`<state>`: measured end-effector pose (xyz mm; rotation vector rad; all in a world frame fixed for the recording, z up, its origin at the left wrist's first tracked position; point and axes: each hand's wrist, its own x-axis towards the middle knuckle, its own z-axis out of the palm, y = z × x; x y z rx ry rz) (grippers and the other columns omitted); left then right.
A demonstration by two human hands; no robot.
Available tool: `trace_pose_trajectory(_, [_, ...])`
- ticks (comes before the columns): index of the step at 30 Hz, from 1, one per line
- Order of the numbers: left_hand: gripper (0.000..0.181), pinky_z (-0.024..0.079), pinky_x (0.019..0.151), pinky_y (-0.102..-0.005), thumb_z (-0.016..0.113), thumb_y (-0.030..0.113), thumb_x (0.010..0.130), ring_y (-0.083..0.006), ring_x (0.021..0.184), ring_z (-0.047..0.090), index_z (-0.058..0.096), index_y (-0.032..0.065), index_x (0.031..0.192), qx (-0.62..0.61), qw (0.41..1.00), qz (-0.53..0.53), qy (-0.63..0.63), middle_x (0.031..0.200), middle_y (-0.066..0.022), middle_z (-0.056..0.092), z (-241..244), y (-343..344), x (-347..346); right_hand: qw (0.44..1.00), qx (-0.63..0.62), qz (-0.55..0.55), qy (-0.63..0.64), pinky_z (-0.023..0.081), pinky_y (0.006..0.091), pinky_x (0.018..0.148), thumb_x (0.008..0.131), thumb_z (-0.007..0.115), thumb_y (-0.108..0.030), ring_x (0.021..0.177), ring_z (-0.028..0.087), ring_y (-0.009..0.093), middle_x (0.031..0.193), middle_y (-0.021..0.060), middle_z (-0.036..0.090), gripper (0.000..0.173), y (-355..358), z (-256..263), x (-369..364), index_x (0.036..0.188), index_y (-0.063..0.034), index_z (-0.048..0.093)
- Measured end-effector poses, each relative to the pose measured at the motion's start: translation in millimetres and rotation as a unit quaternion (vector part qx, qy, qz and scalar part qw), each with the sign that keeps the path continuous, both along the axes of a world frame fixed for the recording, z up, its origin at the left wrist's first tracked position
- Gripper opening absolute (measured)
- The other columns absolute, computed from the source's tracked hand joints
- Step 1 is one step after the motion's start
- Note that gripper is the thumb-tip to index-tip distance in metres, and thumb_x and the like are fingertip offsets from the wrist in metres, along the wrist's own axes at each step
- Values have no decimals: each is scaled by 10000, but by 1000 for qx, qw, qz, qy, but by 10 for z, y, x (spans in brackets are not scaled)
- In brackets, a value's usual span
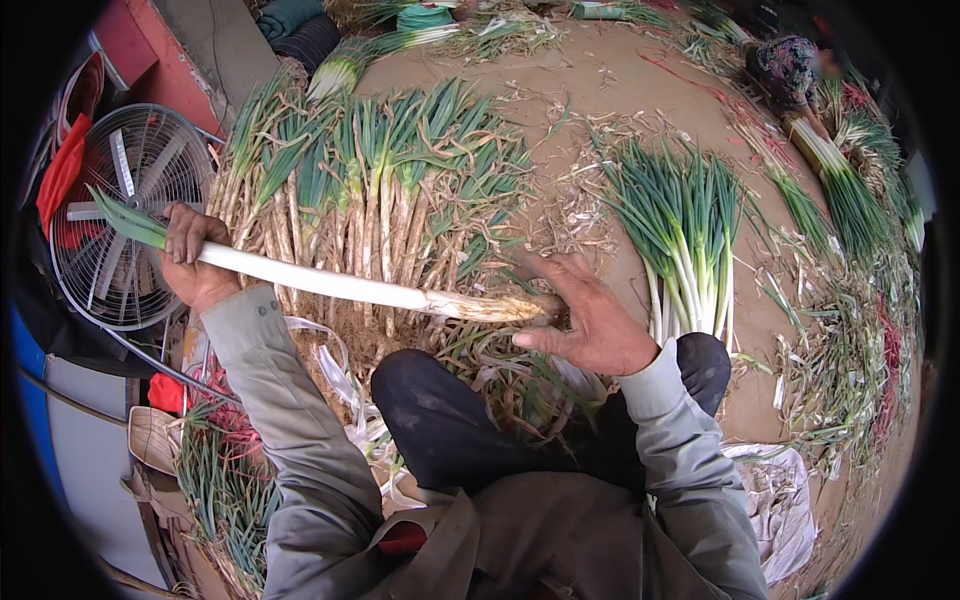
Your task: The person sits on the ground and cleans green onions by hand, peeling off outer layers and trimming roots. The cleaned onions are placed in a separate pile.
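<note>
A long scallion stretches across the view in front of me. My left hand grips it near the start of its green leaves. Its middle shaft is bare and white, while brownish skin still wraps the root end. At that end my right hand is spread, thumb and fingers apart; whether it touches the roots is hard to tell. Beyond the stalk lie many unpeeled scallions with dry, dirty skins and roots toward me. By my right knee lies a pile of cleaned scallions, white ends toward me.
A metal floor fan stands at the left. Peeled leaf scraps are heaped between my legs. More scallions lie at lower left, and a white sack at lower right. Another person handles a scallion bundle at upper right.
</note>
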<state>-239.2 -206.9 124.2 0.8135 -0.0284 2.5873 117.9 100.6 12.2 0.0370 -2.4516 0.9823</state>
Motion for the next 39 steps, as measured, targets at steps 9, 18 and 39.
trace_pose_trajectory(9, [106, 391, 372, -242, 405, 78, 1048, -97, 396, 437, 461, -12, 1040, 11, 998, -53, 38, 545, 20, 415, -138, 248, 106, 980, -153, 117, -50, 465, 395, 754, 842, 849, -230, 817, 562, 266, 853, 118, 588, 372, 54, -138, 173, 1002, 53, 668])
trace_pose_trajectory(18, [140, 397, 373, -257, 380, 96, 1072, -117, 381, 443, 464, -16, 1063, 6, 995, -88, 46, 526, 7, 430, -308, 463, 125, 967, -215, 129, -40, 482, 386, 707, 944, 756, -203, 751, 592, 264, 858, 121, 629, 255, 88, -98, 327, 1064, 20, 722])
trace_pose_trajectory(39, [473, 427, 670, -353, 467, 494, 1080, -177, 685, 465, 586, 39, 1035, -328, 930, 133, -101, 753, -24, 487, -1150, 926, 877, 972, -233, -4, -9, 467, 352, 646, 914, 776, -127, 661, 579, 239, 774, 134, 624, 194, -29, -301, 245, 939, 53, 709])
